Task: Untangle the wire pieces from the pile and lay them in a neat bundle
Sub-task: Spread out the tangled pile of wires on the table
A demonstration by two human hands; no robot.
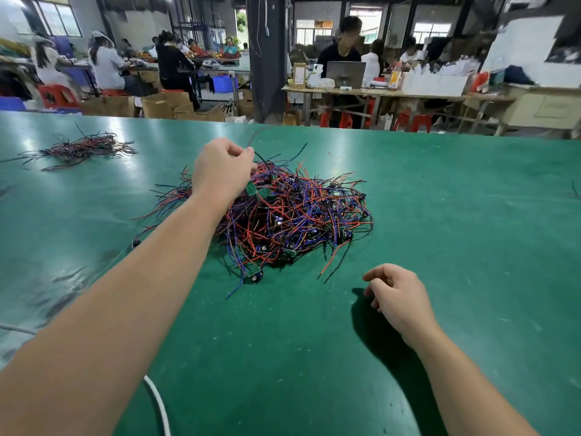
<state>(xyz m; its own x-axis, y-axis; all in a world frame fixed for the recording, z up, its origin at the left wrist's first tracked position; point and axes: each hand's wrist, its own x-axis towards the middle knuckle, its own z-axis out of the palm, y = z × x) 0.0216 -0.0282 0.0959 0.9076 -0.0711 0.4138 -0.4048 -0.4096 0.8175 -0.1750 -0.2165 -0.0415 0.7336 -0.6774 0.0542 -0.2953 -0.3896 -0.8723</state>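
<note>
head | left hand [221, 171] pinches wire [254, 136] | right hand [397, 297] idle

We see a big, flat green desk [456, 215] with shiny spots of light on it. A thin white cable [157, 401] lies on its near edge. Past it stands a wide dark pillar [267, 58]. To the right, a person in a black top [341, 51] sits behind a grey laptop [345, 73] on a long wooden desk [377, 92]. White paper boxes [434, 83] stand in a row on it, and red plastic stools [415, 122] sit under it. On the left, brown cardboard boxes [163, 105] sit on the floor near people at far tables [107, 67].
</note>
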